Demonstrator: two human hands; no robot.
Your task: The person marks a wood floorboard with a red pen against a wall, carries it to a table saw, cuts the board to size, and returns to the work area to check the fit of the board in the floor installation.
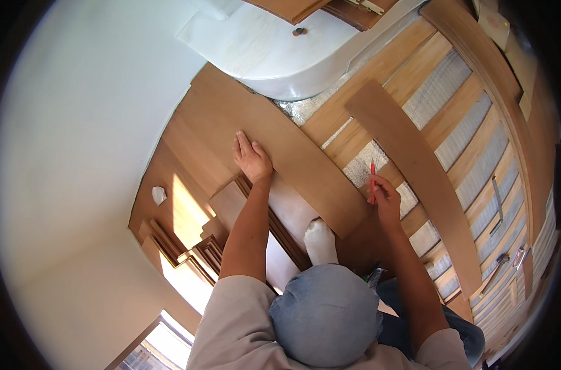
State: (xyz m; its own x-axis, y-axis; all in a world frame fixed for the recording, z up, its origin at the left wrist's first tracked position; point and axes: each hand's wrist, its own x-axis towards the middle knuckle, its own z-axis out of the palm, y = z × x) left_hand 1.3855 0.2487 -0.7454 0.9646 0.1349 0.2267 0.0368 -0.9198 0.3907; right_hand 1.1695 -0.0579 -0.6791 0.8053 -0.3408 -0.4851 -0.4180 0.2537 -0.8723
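My left hand (pixel 253 159) lies flat with its fingers stretched out on a long brown floorboard (pixel 311 163), on the side near the wall. In my right hand (pixel 386 194) a red pencil (pixel 372 179) is held upright between the fingers, its tip pointing away from me. It stands over the gap beside that board's right edge, where silvery sheeting (pixel 362 168) shows between wooden strips. To the right of the pencil, a loose brown plank (pixel 422 179) lies slanting across the strips. My white-covered foot (pixel 320 242) rests by the near end of the floorboard.
A white curved ledge (pixel 286 68) bounds the far side, and a white wall (pixel 89 111) the left. Stacked boards (pixel 209 253) lie at my left. Wooden strips (pixel 465 111) run across the right, with a hammer (pixel 495 274) and a metal square (pixel 498 206) among them.
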